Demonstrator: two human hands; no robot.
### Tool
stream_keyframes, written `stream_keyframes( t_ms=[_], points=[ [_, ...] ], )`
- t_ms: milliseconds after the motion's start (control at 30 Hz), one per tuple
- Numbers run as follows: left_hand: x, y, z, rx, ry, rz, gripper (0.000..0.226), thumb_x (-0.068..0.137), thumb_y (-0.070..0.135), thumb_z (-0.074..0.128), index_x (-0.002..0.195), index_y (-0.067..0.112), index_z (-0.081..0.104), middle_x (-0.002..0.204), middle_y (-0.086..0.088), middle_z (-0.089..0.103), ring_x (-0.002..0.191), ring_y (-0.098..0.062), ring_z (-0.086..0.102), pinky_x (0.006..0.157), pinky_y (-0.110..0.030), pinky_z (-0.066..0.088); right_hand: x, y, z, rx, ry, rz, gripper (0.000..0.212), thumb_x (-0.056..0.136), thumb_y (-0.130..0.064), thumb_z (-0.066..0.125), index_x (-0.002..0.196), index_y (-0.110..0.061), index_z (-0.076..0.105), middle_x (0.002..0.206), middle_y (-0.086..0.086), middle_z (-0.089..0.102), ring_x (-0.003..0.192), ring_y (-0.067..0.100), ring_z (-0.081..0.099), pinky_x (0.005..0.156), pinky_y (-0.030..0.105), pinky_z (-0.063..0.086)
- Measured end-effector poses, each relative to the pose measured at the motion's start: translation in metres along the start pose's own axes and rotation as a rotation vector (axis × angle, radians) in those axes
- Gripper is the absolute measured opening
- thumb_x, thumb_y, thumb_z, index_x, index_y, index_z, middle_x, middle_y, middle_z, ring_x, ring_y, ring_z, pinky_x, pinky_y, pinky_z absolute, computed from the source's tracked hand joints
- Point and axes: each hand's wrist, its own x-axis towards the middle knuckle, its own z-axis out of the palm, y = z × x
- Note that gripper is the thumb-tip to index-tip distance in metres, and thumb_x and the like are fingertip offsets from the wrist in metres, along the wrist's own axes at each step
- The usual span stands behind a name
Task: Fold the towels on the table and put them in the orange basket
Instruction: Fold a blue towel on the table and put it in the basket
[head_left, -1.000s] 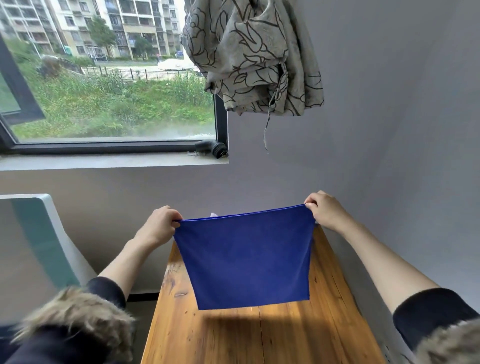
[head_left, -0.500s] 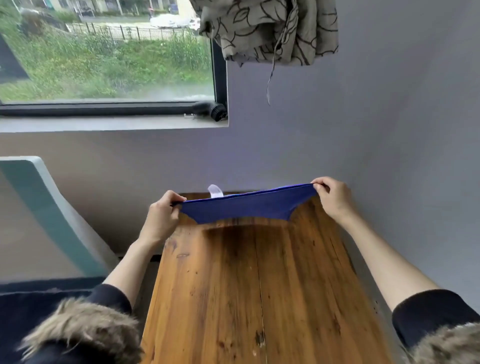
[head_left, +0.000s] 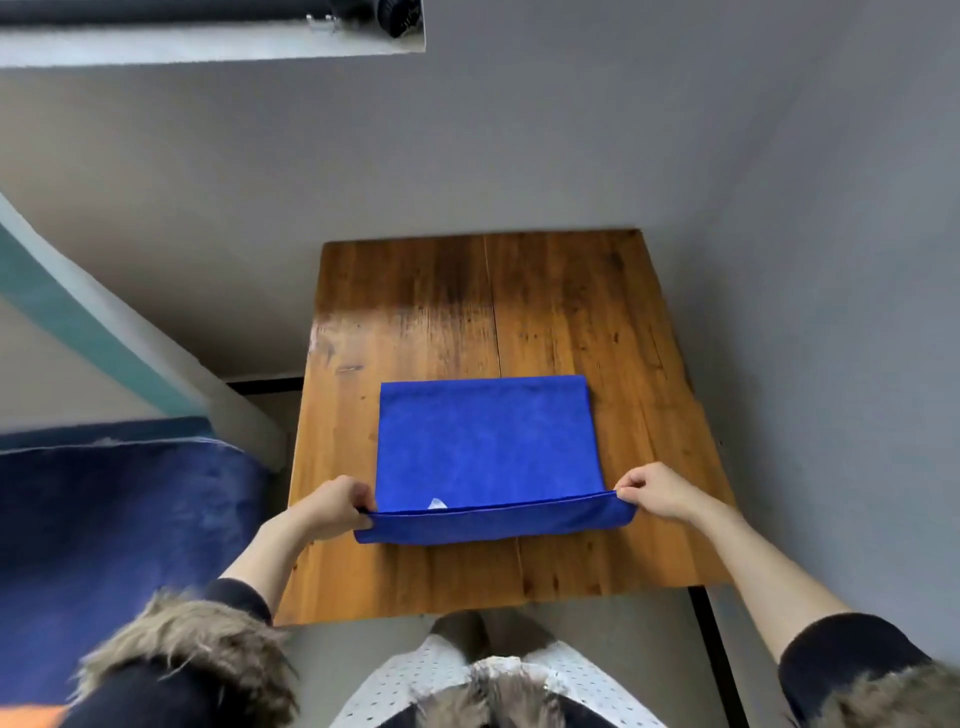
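Now blue towel (head_left: 485, 441) lowered flat onto table (head_left: 571, 312), both hands pinching its near corners

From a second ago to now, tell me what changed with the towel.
The blue towel came down from hanging in the air onto the wooden table, folded with the near edge raised. The left hand and right hand still pinch its corners.

A plain room in a home, likely a bedroom: a small worn wooden tabletop (head_left: 519, 322) pushed into the corner of bare grey painted walls (head_left: 519, 145), a pale window sill (head_left: 208, 47) at upper left, dark blue bedding (head_left: 119, 519) at left.
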Motion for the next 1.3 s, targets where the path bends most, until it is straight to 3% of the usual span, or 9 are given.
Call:
stream_keyframes(
  t_ms=[233, 333, 433, 500, 667, 767, 933, 1167, 1300],
  points=[
    [-0.005, -0.008, 0.005, -0.390, -0.073, -0.044, 0.001, 0.086, 0.014, 0.064, 0.086, 0.013, 0.063, 0.089, -0.003, 0.066, 0.088, -0.016, 0.062, 0.074, -0.024, 0.053, -0.004, 0.010, -0.003, 0.140, -0.040, 0.073, 0.019, 0.091, -0.009, 0.052, 0.078, -0.013, 0.065, 0.090, 0.006, 0.063, 0.083, 0.019, 0.058, 0.070, 0.027, 0.049],
    [-0.006, -0.010, -0.002, -0.586, 0.004, -0.036, 0.010, 0.088, 0.013, 0.063, 0.094, 0.006, 0.065, 0.092, -0.007, 0.068, 0.089, -0.017, 0.062, 0.080, -0.029, 0.052, 0.002, 0.001, -0.009, 0.244, 0.018, 0.046, 0.017, 0.093, -0.009, 0.050, 0.083, -0.009, 0.064, 0.088, 0.007, 0.062, 0.084, 0.020, 0.060, 0.073, 0.030, 0.053],
    [-0.002, -0.006, -0.011, -0.753, 0.140, -0.015, 0.017, 0.090, 0.013, 0.060, 0.100, 0.001, 0.063, 0.100, -0.013, 0.067, 0.095, -0.021, 0.063, 0.085, -0.034, 0.053, 0.016, -0.012, -0.015, 0.389, 0.135, 0.012, 0.013, 0.093, -0.007, 0.051, 0.088, -0.001, 0.063, 0.089, 0.011, 0.061, 0.071, 0.012, 0.056, 0.055, 0.015, 0.050],
    [0.002, -0.001, -0.016, -0.822, 0.217, 0.000, 0.016, 0.092, 0.014, 0.056, 0.101, 0.001, 0.061, 0.101, -0.013, 0.066, 0.098, -0.022, 0.061, 0.083, -0.035, 0.054, 0.028, -0.020, -0.019, 0.479, 0.202, -0.004, 0.016, 0.093, -0.010, 0.054, 0.095, 0.003, 0.063, 0.091, 0.012, 0.060, 0.070, 0.011, 0.055, 0.053, 0.017, 0.048],
    [0.033, 0.011, -0.029, -0.858, 0.380, 0.023, 0.011, 0.096, 0.014, 0.050, 0.098, 0.010, 0.059, 0.091, -0.005, 0.059, 0.082, -0.012, 0.055, 0.066, -0.025, 0.050, 0.068, -0.035, -0.025, 0.646, 0.322, -0.023, 0.015, 0.093, -0.019, 0.056, 0.091, -0.005, 0.061, 0.092, 0.011, 0.060, 0.085, 0.020, 0.055, 0.074, 0.036, 0.047],
    [0.059, 0.010, -0.034, -0.880, 0.477, 0.015, 0.010, 0.095, 0.015, 0.051, 0.099, 0.013, 0.059, 0.090, 0.000, 0.058, 0.083, -0.011, 0.055, 0.065, -0.024, 0.048, 0.093, -0.041, -0.025, 0.665, 0.352, -0.053, 0.013, 0.094, -0.021, 0.054, 0.093, -0.009, 0.059, 0.090, 0.008, 0.059, 0.085, 0.019, 0.053, 0.075, 0.037, 0.045],
    [0.091, 0.002, -0.044, -0.863, 0.547, 0.040, 0.011, 0.094, 0.015, 0.054, 0.101, 0.011, 0.061, 0.089, 0.003, 0.059, 0.085, -0.011, 0.057, 0.068, -0.030, 0.053, 0.129, -0.051, -0.029, 0.635, 0.451, -0.107, 0.017, 0.094, -0.021, 0.054, 0.096, -0.005, 0.061, 0.087, 0.005, 0.059, 0.082, 0.016, 0.052, 0.069, 0.028, 0.042],
    [0.137, -0.006, -0.043, -0.850, 0.559, -0.045, 0.010, 0.089, 0.012, 0.061, 0.098, 0.010, 0.064, 0.086, -0.005, 0.061, 0.081, -0.013, 0.057, 0.056, -0.021, 0.055, 0.164, -0.049, -0.026, 0.583, 0.479, -0.080, 0.011, 0.090, -0.021, 0.059, 0.091, -0.011, 0.064, 0.083, -0.003, 0.061, 0.079, 0.008, 0.055, 0.067, 0.019, 0.043],
    [0.161, -0.011, -0.041, -0.832, 0.578, -0.079, 0.005, 0.086, 0.013, 0.065, 0.087, 0.018, 0.065, 0.078, 0.002, 0.060, 0.070, -0.006, 0.054, 0.050, -0.016, 0.050, 0.179, -0.042, -0.023, 0.604, 0.460, -0.047, 0.009, 0.089, -0.022, 0.061, 0.086, -0.014, 0.065, 0.080, -0.009, 0.062, 0.074, 0.001, 0.056, 0.054, 0.005, 0.041]
  ],
)
